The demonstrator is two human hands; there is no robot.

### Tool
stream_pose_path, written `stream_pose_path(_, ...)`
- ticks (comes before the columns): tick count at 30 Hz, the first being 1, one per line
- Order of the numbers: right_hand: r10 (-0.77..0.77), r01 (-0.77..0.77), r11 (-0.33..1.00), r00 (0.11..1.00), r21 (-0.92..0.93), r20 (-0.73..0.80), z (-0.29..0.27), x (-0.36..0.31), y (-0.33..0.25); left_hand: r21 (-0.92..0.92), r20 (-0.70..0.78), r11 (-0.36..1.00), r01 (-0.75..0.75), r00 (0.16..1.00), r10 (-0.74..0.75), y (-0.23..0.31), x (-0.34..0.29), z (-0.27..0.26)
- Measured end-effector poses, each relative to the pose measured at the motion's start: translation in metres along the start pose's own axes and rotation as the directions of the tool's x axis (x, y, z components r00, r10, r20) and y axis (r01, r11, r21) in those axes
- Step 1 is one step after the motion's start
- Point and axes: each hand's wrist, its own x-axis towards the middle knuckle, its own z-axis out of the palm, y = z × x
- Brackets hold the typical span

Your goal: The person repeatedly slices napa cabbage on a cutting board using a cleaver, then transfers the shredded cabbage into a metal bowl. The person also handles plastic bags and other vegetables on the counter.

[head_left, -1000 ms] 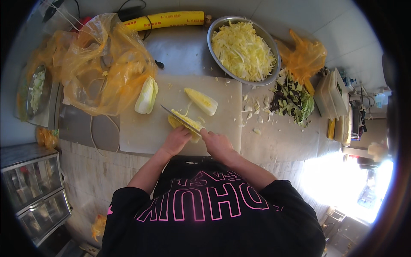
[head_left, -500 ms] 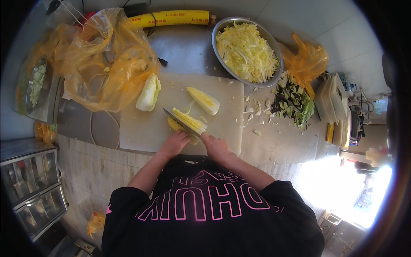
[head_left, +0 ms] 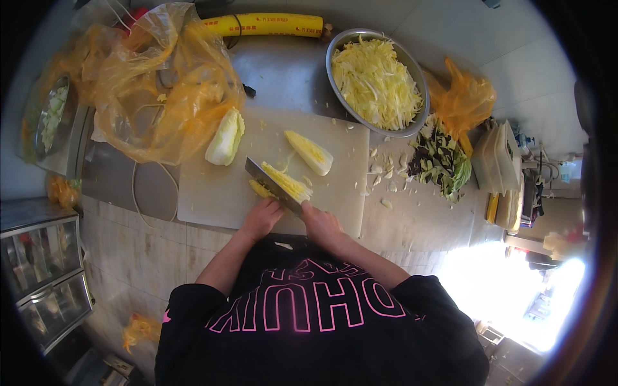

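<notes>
Knife @ cabbage, bag L, bowl R

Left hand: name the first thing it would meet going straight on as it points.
Probably the knife, angled across in front of the left hand, with cut cabbage just beyond; depth is unclear, and the hand may be touching the yellow piece beside the knife.

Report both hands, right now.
Left hand: at the cabbage piece beside the blade; open or closed cannot be told.
Right hand: closed, holding the knife.
</notes>
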Motion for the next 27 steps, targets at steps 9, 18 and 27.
stream_pose_path(9, 0.045, -0.049, 0.999, 0.986, 0.019, 0.160, -0.028, -0.023, -0.005, -0.003, -0.138, 0.999, 0.034, 0.990, -0.034, 0.002, -0.006, 0.004)
stream_pose_path(18, -0.006, 0.016, 0.999, 0.962, -0.033, 0.274, -0.031, -0.012, 0.001, -0.028, -0.128, 0.996, 0.088, 0.988, -0.091, 0.002, -0.016, 0.011)
stream_pose_path(27, -0.028, 0.030, 0.998, 0.999, 0.059, -0.039, 0.004, -0.003, 0.009, -0.068, -0.093, 0.995, 0.070, 0.993, -0.077, -0.003, -0.006, 0.013)
